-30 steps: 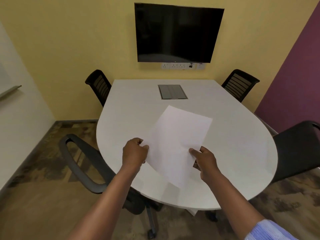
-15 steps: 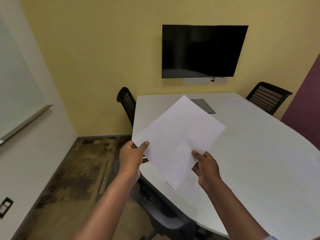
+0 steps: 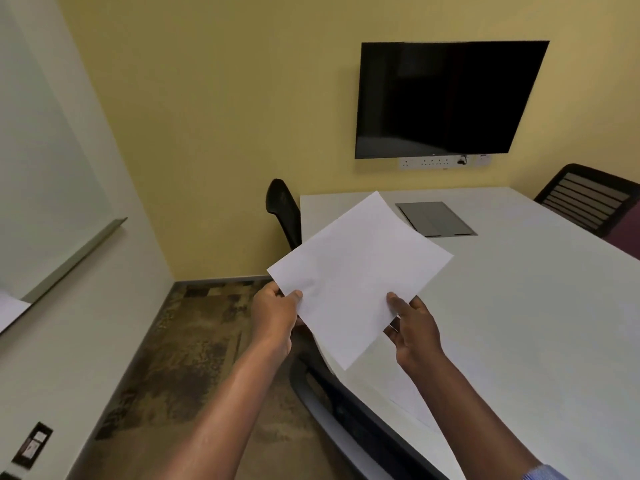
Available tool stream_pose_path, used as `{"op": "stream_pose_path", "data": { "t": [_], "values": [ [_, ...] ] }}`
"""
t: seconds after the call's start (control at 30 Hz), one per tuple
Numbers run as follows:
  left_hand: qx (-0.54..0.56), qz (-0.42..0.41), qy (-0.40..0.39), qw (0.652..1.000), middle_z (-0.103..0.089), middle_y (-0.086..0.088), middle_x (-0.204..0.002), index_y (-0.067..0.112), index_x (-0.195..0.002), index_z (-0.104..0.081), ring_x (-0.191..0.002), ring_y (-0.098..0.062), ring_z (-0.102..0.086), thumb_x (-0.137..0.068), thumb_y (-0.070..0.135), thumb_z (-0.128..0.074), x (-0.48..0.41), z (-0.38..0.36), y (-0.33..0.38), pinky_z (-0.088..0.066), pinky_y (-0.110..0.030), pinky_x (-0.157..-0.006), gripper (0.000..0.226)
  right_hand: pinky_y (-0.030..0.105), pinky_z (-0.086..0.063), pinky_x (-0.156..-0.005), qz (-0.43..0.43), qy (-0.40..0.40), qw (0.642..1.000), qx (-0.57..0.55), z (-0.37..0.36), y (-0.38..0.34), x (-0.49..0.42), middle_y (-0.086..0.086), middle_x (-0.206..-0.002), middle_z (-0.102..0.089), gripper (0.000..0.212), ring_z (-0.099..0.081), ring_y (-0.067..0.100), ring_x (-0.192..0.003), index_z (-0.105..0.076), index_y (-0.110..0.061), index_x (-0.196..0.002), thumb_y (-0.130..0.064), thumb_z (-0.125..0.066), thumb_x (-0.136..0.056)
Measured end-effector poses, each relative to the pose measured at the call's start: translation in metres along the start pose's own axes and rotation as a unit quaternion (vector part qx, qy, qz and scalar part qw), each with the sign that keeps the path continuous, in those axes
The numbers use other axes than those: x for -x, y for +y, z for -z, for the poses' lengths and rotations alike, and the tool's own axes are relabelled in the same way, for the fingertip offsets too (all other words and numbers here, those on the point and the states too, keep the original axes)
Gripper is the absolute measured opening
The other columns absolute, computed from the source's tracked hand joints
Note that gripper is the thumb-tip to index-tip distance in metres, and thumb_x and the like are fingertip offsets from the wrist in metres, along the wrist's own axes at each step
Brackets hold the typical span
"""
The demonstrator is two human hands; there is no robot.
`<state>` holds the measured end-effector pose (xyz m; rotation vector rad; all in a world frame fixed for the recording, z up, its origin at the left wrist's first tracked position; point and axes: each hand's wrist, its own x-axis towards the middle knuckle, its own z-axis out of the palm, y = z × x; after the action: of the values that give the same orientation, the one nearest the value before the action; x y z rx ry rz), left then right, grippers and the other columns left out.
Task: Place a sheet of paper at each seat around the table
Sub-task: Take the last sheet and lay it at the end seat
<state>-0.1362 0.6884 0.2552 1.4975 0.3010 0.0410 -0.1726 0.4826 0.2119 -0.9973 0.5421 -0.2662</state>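
From the head camera, we hold a white sheet of paper (image 3: 360, 271) up in the air with both hands, tilted like a diamond, over the near left edge of the white table (image 3: 519, 306). Our left hand (image 3: 275, 317) pinches the sheet's left edge, thumb on top and the other fingers curled underneath. Our right hand (image 3: 414, 329) grips the lower right edge, thumb pressed on the upper face and the fingers spread behind the paper. Whether it is one sheet or several, we cannot tell.

Below the hands, a dark chair (image 3: 346, 410) is tucked against the table. A second chair (image 3: 282, 211) stands at the far left corner, and a third one (image 3: 585, 199) at the far right side. A grey cable hatch (image 3: 434, 218) sits flush in the tabletop. A dark screen (image 3: 446, 98) hangs on the yellow wall (image 3: 225, 116), with a strip of sockets (image 3: 436, 162) just under it.
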Motion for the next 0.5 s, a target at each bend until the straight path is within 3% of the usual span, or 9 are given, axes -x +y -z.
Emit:
{"op": "stream_pose_path", "data": {
  "t": [0.1, 0.27, 0.4, 0.5],
  "values": [
    [-0.004, 0.008, 0.01, 1.0, -0.073, 0.01, -0.086, 0.026, -0.093, -0.068, -0.076, -0.013, -0.069, -0.094, 0.007, -0.063, -0.04, 0.01, 0.013, -0.051, -0.027, -0.052, 0.02, 0.039, -0.058, -0.082, 0.005, -0.008, 1.0, -0.004, -0.036, 0.001, -0.025, 0.0, -0.107, -0.077, 0.012, -0.072, 0.023, -0.095, -0.071, -0.022, -0.107, -0.018, -0.069, -0.095],
    [-0.013, 0.007, 0.021, 1.0, -0.073, 0.006, -0.093, 0.027, -0.092, -0.069, -0.086, -0.019, -0.069, -0.093, 0.008, -0.065, -0.107, 0.028, 0.025, -0.055, -0.031, -0.061, 0.02, 0.037, -0.057, -0.076, -0.003, -0.004, 1.0, 0.001, -0.087, 0.012, -0.066, 0.002, -0.107, -0.075, 0.011, -0.071, 0.024, -0.093, -0.07, -0.019, -0.107, -0.016, -0.067, -0.097],
    [-0.023, 0.011, 0.012, 1.0, -0.074, 0.006, -0.09, 0.03, -0.085, -0.067, -0.081, -0.018, -0.069, -0.093, 0.009, -0.066, -0.16, 0.048, 0.032, -0.051, -0.027, -0.052, 0.022, 0.034, -0.059, -0.072, 0.0, 0.002, 1.0, 0.012, -0.126, 0.03, -0.089, 0.001, -0.107, -0.078, 0.016, -0.074, 0.023, -0.095, -0.071, -0.016, -0.111, -0.011, -0.065, -0.097],
    [-0.027, 0.009, 0.004, 1.0, -0.072, 0.008, -0.091, 0.029, -0.085, -0.066, -0.085, -0.017, -0.067, -0.093, 0.011, -0.068, -0.207, 0.064, 0.038, -0.048, -0.025, -0.055, 0.02, 0.033, -0.058, -0.071, 0.006, 0.017, 1.0, 0.011, -0.162, 0.049, -0.107, 0.001, -0.107, -0.077, 0.014, -0.073, 0.024, -0.095, -0.071, -0.016, -0.107, -0.01, -0.064, -0.097]
  ]
}}
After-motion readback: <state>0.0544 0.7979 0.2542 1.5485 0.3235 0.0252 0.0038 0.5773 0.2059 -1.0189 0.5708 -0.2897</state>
